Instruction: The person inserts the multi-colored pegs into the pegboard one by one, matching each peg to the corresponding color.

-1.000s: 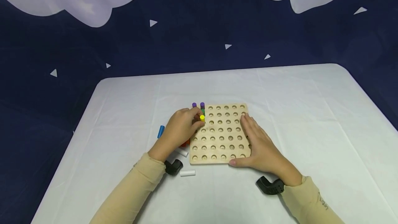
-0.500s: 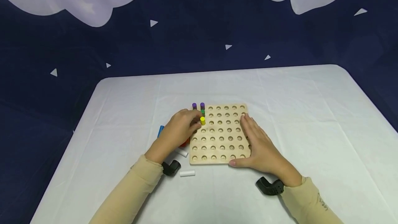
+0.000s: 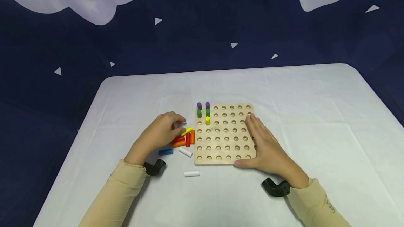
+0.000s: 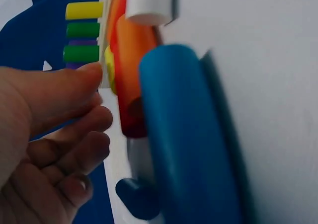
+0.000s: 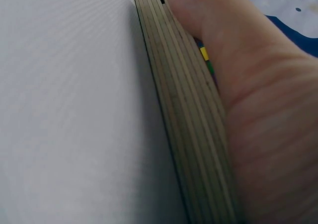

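A wooden pegboard lies on the table. Two purple pegs, two green pegs and a yellow peg stand upright in its far left holes. Left of the board, my left hand hovers beside a loose yellow peg, thumb and fingers apart; the left wrist view shows nothing between them. Red pegs and orange pegs lie just below that hand. My right hand rests on the board's right edge, fingers extended, thumb at the near corner.
A blue peg and two white pegs, one nearer the front, lie left of the board. Another blue peg shows in the left wrist view. A white cloth covers the table; a dark blue backdrop hangs behind.
My left hand has let go of a green peg in the board's left column and moved left and down to the loose pegs. The right hand has stayed on the board.
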Motion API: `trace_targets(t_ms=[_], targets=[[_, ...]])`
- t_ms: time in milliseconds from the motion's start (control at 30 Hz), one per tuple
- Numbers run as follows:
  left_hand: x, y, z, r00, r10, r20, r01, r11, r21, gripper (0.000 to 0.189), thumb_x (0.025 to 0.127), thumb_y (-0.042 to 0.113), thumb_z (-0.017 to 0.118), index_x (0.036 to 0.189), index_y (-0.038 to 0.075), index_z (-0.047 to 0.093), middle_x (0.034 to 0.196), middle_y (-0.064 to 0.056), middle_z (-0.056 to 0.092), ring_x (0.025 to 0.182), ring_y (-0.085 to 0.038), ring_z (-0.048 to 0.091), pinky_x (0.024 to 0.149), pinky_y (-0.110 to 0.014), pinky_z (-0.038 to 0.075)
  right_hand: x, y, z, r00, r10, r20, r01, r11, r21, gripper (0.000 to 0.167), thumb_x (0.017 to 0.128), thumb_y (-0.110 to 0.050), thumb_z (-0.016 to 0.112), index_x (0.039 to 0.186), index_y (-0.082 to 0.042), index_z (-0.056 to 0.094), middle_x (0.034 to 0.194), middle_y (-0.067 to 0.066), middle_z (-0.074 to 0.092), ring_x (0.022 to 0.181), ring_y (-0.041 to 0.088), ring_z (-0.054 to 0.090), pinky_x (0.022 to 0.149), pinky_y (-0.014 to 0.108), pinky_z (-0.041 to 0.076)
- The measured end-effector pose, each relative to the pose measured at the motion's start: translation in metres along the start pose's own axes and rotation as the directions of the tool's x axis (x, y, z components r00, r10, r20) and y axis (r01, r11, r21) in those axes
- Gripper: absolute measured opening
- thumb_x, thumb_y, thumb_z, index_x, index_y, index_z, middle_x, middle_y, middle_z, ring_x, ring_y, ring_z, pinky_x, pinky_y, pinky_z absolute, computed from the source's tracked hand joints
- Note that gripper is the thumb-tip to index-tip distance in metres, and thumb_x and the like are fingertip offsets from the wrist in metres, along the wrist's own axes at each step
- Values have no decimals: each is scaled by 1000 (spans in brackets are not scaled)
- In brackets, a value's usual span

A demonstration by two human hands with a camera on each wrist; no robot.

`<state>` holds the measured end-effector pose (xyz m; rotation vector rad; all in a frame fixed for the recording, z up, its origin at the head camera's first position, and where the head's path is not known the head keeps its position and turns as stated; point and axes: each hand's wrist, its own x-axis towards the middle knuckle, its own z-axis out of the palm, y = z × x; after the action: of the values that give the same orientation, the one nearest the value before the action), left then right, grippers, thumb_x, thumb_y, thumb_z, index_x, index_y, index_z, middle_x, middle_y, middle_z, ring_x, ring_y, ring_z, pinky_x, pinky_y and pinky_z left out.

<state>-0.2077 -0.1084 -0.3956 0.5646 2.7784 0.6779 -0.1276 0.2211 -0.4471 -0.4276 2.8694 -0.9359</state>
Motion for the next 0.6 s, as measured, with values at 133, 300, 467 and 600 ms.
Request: trace_targets(t_ms=[133,300,467,600], targets=[[1,4,2,998,6,67,-7,1000,18,26,93,20,70,115,6,72,100,-4,68,83,-17,57,80,-33,52,0,0,0,1000,1,0,-1,1000,0,141,60,-72,81,160,-19,-3,168,6,-4,155,35,1,121,58,9],[4,10,3,996,23,88,-30,996,80,21,94,16,69,112,6,74,102,-5,70,86,-17,58,84,-36,54,0,0,0,1000,3,-1,-3,1000,1,142,60,-72,81,160,-19,-3,168,6,-4,155,35,1,121,59,9],[8,11,7,997,38,64,-47,989,140,25,94,15,67,118,6,71,103,-6,68,87,-18,58,86,-37,54,0,-1,0,1000,10,3,-10,1000,1,141,60,-73,81,160,-19,-3,168,6,-5,155,35,1,121,60,9],[11,9,10,999,20,50,-26,991,128,26,93,15,66,118,9,69,97,-5,65,83,-19,56,81,-36,52,0,-2,-1,1000,23,6,-23,1000,2,142,59,-74,80,160,-19,-3,168,6,-5,155,35,1,121,60,8]])
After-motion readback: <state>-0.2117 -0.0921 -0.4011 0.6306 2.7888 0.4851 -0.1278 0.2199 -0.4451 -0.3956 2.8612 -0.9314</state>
